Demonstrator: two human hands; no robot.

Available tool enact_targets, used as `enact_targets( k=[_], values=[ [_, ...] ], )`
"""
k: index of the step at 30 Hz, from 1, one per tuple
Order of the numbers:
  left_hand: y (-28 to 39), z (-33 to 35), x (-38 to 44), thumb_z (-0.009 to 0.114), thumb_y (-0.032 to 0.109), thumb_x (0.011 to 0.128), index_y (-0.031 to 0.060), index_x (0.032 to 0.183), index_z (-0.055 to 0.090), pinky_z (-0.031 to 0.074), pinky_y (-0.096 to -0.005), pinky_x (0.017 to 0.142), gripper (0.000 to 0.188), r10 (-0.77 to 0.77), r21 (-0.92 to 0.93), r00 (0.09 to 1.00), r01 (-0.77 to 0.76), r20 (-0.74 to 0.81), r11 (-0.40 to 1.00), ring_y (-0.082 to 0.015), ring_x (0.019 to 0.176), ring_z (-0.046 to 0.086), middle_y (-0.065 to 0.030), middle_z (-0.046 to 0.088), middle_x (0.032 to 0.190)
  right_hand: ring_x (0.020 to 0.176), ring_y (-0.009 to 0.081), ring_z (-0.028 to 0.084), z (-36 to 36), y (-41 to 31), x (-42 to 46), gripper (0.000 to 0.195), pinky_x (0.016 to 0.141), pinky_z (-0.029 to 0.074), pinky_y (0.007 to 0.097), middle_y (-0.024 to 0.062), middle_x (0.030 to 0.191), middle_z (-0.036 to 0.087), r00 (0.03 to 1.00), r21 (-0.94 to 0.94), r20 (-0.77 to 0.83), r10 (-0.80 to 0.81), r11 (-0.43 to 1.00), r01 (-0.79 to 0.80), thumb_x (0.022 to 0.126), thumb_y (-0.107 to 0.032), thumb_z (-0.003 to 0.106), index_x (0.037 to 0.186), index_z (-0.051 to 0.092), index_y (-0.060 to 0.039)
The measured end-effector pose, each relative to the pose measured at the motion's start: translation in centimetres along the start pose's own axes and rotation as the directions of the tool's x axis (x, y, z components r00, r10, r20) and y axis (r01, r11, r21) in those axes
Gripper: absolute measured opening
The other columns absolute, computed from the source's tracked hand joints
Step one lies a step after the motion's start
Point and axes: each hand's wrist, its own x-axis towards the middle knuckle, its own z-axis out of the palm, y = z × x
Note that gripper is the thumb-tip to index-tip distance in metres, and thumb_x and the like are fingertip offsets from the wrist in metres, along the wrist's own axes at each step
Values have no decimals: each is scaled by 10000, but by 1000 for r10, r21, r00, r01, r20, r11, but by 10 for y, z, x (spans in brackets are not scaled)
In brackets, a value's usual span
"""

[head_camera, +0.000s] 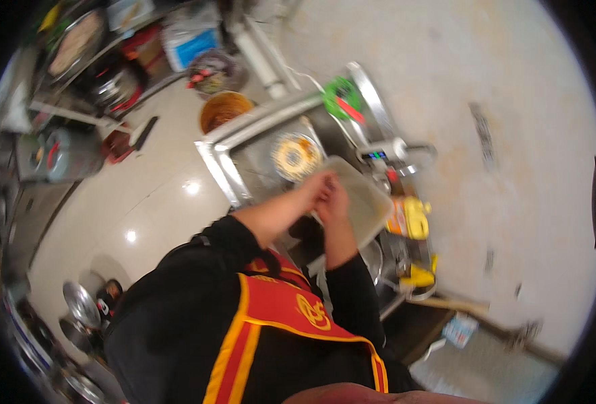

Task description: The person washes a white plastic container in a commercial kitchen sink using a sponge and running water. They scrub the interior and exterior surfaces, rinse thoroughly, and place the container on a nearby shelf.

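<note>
My left hand (316, 190) and my right hand (335, 201) meet over a steel sink (255, 161), pressed or overlapping. Motion blur hides whether anything lies between the fingers. Just beyond and to the right of them is a pale plastic tub (364, 202), its near side partly covered by my right hand and forearm. Ahead of my left hand, a round whitish strainer-like piece (296, 156) with orange-brown residue sits in the sink. A faucet (394, 150) with a small lit display stands on the sink's far right side.
A green round item (342, 96) with a red handle rests at the sink's back corner. Yellow bottles (410, 218) line the wall side. An orange-brown bucket (223, 111) and a basin with scraps (214, 73) stand beyond the sink. Shelving (70, 113) is at left.
</note>
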Motion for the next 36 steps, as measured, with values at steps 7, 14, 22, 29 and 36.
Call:
enact_targets(
  k=[7,14,22,29,36],
  values=[
    [22,-34,-30,501,405,1037,79,939,673,538,-404,837,381,-115,-242,990,93,-78,966,-276,873,658,-100,699,922,891,211,677,50,60,-11,247,747,554,325,100,1099,682,937,-644,-40,-348,726,242,1053,-214,562,1189,627,-18],
    [34,-45,-32,469,419,1056,69,1029,638,545,-439,967,390,-59,-441,998,41,-28,896,-262,978,689,-119,712,1030,1252,302,591,62,23,-27,472,1106,467,406,201,1383,592,996,127,79,38,991,-47,1057,-285,530,1387,501,51],
    [75,-1,-69,516,480,1023,20,1117,663,529,-460,1024,493,8,-462,964,120,267,879,-315,1077,692,-183,726,1114,1304,308,571,81,18,-18,534,1147,458,381,227,1421,568,979,204,145,-142,973,111,1056,-287,543,1383,478,131],
    [57,5,-27,538,460,1028,68,1020,665,551,-436,885,412,15,-273,999,-1,47,962,-272,937,681,-112,710,1012,963,266,721,83,15,-2,343,842,546,397,168,1034,748,875,-705,-36,-483,633,321,1028,-295,607,1161,704,6],
    [39,39,-38,510,388,1068,78,1037,654,550,-419,877,344,4,-313,992,-42,-123,949,-251,943,668,-97,688,1066,848,248,720,67,-5,-3,273,794,551,395,140,906,761,659,-982,117,-743,13,189,997,-263,630,1045,763,-30]
  ],
)
